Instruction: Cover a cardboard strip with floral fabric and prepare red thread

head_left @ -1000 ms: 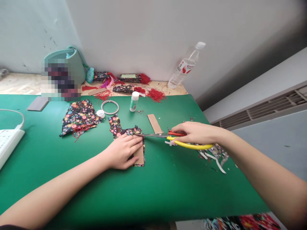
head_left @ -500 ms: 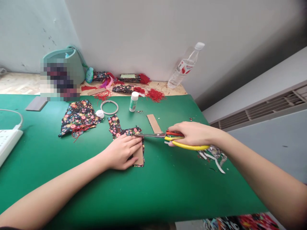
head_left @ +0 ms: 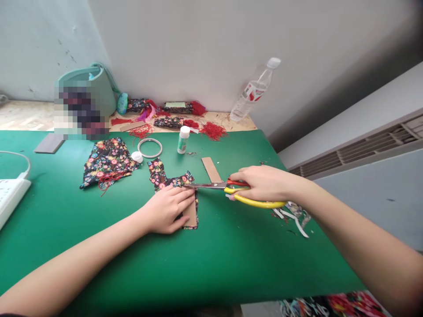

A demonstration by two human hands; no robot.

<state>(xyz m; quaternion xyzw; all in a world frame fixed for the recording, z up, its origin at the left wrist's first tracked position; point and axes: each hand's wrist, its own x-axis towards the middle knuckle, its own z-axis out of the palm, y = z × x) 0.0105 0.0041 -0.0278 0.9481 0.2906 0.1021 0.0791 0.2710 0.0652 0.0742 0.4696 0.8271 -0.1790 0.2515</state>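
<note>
My left hand (head_left: 168, 209) lies flat with its fingers stretched out, pressing a tan cardboard strip (head_left: 191, 216) onto a piece of black floral fabric (head_left: 156, 171). A thin fabric border shows along the strip's right and lower edges. In my right hand (head_left: 261, 181) is a pair of scissors (head_left: 213, 186) with yellow and red handles. Their blades point left across the fabric, close to my left fingertips; the tips are partly hidden there. Just beyond the scissors lies a second cardboard strip (head_left: 211, 169).
A glue stick (head_left: 183, 141), metal ring (head_left: 150, 148), white cap (head_left: 136, 156) and larger floral cloth (head_left: 107, 163) lie farther back. Scraps (head_left: 295, 218) sit beneath my right wrist. A water bottle (head_left: 253, 94) leans on the wall; a power strip (head_left: 13, 198) is at left.
The scissors and my right hand have shifted very slightly left. My left hand stays pressed in place; the whole view has drifted a little.
</note>
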